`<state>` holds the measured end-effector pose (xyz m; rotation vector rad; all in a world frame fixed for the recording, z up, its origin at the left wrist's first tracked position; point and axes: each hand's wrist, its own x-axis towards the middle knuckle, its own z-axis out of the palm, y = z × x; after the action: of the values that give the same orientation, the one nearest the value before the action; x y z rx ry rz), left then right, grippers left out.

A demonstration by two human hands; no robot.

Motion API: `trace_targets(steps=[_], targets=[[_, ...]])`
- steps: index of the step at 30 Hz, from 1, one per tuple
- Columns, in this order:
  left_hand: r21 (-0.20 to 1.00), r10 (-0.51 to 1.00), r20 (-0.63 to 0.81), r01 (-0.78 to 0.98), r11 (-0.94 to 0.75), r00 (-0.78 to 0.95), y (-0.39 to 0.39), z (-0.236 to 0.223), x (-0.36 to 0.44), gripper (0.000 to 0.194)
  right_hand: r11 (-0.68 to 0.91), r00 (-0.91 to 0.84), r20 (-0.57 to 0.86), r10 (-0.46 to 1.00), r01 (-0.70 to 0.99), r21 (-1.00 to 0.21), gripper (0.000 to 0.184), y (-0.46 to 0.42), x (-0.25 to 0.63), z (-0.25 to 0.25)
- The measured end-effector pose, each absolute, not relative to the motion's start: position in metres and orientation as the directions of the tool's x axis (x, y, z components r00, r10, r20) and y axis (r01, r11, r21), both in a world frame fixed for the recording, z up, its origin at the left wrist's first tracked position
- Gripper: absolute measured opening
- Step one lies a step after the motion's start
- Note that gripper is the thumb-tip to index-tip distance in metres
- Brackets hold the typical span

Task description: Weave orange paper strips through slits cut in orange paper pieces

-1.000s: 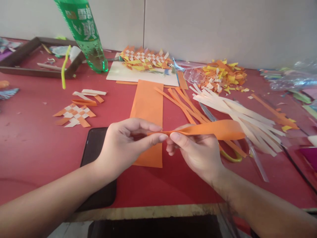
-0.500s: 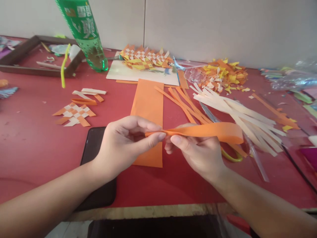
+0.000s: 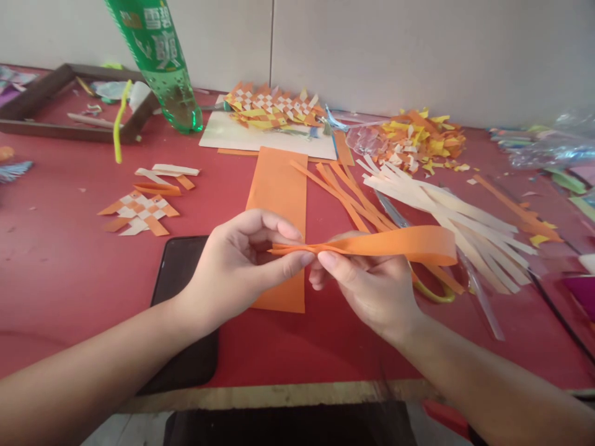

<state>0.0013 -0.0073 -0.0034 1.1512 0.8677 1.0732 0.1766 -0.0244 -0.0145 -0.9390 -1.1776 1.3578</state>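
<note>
An orange paper strip, bent over into a loop at its right end, is held above the table by both hands. My left hand pinches its two layers near the left ends, thumb in front. Close beside it, my right hand grips the strip between thumb and fingers, the loop reaching out past the knuckles. Under the hands lies a wide orange paper sheet. To the left is a small woven orange-and-white paper fish, with a few short strips behind it.
A dark phone lies by my left wrist. Cream paper strips and yellow-handled scissors are at right. Behind stand a green bottle, a wooden frame, a pile of woven pieces and paper scraps.
My left thumb has slid slightly right along the strip, closer to the right thumb. The strip's left ends now show a little apart. Everything on the table stays put.
</note>
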Motion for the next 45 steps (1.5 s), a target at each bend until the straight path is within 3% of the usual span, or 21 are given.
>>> trace_targets(steps=[6, 11, 20, 27, 36, 45], targets=[[0.976, 0.959, -0.036, -0.195, 0.094, 0.28, -0.0067, -0.0015, 0.0011, 0.027, -0.007, -0.177, 0.047, 0.983, -0.289, -0.957, 0.005, -0.0231, 0.1788, -0.0178], [0.98, 0.976, -0.024, -0.186, 0.066, 0.215, -0.0036, -0.0029, 0.0005, 0.031, -0.046, -0.115, -0.014, 0.993, -0.277, -0.96, 0.005, -0.022, 0.1789, -0.0171], [0.989, 0.984, -0.1, -0.092, 0.114, 0.145, -0.0049, -0.0021, 0.0003, 0.025, -0.046, -0.092, -0.018, 0.996, -0.31, -0.95, 0.007, -0.0195, 0.1795, -0.0158], [0.989, 0.971, -0.039, -0.127, 0.071, 0.237, -0.0025, -0.0027, -0.002, 0.021, -0.031, -0.094, -0.005, 0.996, -0.269, -0.963, 0.005, -0.0213, 0.1809, -0.0175], [0.997, 0.929, 0.077, -0.007, -0.08, 0.362, -0.0051, -0.0077, -0.0033, 0.029, -0.028, -0.18, 0.014, 0.984, -0.226, -0.974, 0.008, -0.0245, 0.1788, -0.0204], [0.997, 0.946, -0.024, -0.066, 0.048, 0.323, -0.0036, -0.0016, -0.0022, 0.031, -0.02, -0.144, 0.015, 0.989, -0.241, -0.97, 0.006, -0.0217, 0.1797, -0.018]])
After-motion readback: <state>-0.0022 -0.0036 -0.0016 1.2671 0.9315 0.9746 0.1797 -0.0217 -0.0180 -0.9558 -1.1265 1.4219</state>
